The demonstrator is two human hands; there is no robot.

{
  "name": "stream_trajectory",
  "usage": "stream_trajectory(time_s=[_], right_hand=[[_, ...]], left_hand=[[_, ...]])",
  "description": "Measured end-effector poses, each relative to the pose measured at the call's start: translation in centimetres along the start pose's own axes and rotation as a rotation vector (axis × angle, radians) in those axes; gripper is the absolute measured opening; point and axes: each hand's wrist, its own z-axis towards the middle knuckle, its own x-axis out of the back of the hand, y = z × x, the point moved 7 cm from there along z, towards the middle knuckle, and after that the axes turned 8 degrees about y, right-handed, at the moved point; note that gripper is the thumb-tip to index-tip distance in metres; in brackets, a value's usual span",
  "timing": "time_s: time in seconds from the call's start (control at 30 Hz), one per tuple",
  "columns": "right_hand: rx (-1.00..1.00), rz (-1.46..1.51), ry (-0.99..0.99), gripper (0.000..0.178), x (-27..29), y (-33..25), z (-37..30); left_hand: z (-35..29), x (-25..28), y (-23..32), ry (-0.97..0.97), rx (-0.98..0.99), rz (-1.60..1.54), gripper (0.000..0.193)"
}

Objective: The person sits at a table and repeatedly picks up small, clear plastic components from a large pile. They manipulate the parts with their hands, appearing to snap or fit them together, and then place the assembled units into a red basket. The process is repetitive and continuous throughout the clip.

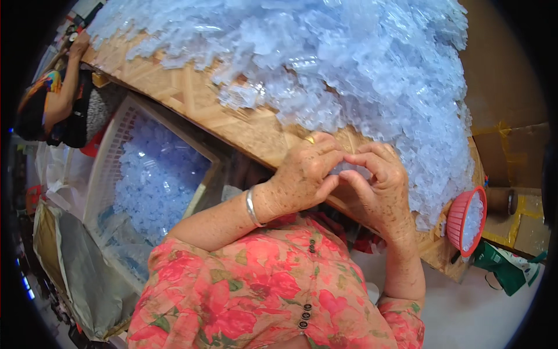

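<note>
My left hand (305,173) and my right hand (381,181) meet over the near edge of a wooden table (195,93). Between their pinched fingertips is a small clear plastic piece (352,167), mostly covered by the fingers, so its exact shape is hidden. Just beyond the hands spreads a large heap of translucent bluish plastic pieces (360,64), which covers most of the tabletop. A ring and a silver bangle are on my left hand and wrist.
Left of me stands a pale plastic crate (104,152) holding many similar pieces. A red basket (459,220) with more pieces sits at the table's right corner. Cardboard (505,81) rises beyond it. At far left another person's arm (65,96) reaches to the table.
</note>
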Motion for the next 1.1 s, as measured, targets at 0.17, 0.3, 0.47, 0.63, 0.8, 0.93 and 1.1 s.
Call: stream_trajectory(time_s=[0.17, 0.3, 0.47, 0.63, 0.8, 0.93, 1.1], right_hand=[[-0.018, -0.001, 0.086, 0.022, 0.2, 0.2, -0.6], [-0.083, 0.018, 0.101, 0.024, 0.5, -0.1, -0.9], [-0.085, 0.018, 0.075, 0.028, 0.5, -0.1, -0.9], [-0.213, 0.004, -0.061, 0.028, 0.6, 1.3, -0.7], [-0.309, 0.251, -0.158, 0.025, -0.2, 2.5, -0.7], [-0.61, 0.407, -0.35, 0.026, -1.2, 4.0, -1.4], [-0.695, 0.515, -0.394, 0.031, -1.7, 5.4, -2.2]], left_hand=[[0.6, 0.2, 0.4, 0.014, -0.054, 0.026, 0.036], [0.4, 0.2, 0.7, -0.045, 0.014, 0.096, 0.034], [-0.1, 0.1, 0.6, -0.133, 0.137, 0.12, 0.035], [-0.4, -0.3, 0.7, -0.093, 0.117, -0.016, 0.044], [0.6, -0.7, 1.1, -0.217, 0.232, -0.205, 0.039], [-0.5, -1.9, -0.4, -0.331, 0.621, -0.414, 0.032], [-1.6, -4.3, -3.1, -0.29, 0.65, -0.522, 0.028]])
